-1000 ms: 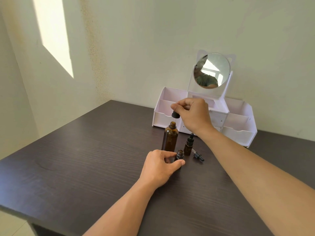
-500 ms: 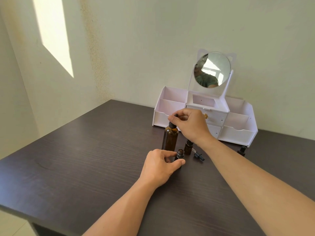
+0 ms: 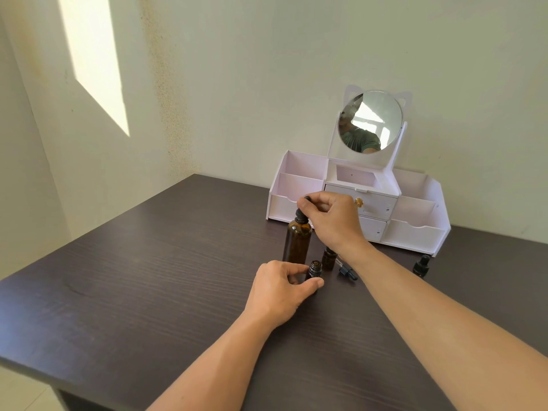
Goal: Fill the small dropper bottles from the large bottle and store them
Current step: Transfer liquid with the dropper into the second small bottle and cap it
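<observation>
A large amber bottle (image 3: 297, 241) stands upright mid-table. My right hand (image 3: 333, 218) pinches a black dropper cap (image 3: 303, 209) that sits in the bottle's neck. In front of it, my left hand (image 3: 281, 289) grips an uncapped small dark dropper bottle (image 3: 315, 269) standing on the table. A second small bottle (image 3: 328, 258) stands just behind it, partly hidden by my right wrist. A loose dropper with a black cap (image 3: 347, 272) lies on the table to its right. A third small capped bottle (image 3: 421, 265) stands farther right.
A white organiser (image 3: 415, 229) with open compartments, two small drawers and a round mirror (image 3: 370, 121) stands at the back against the wall. The dark wooden table (image 3: 148, 277) ends in an edge at the near left.
My right hand came down with the dropper cap from above the large bottle onto its neck. My left hand stayed on the small bottle. The far-right bottle came into view.
</observation>
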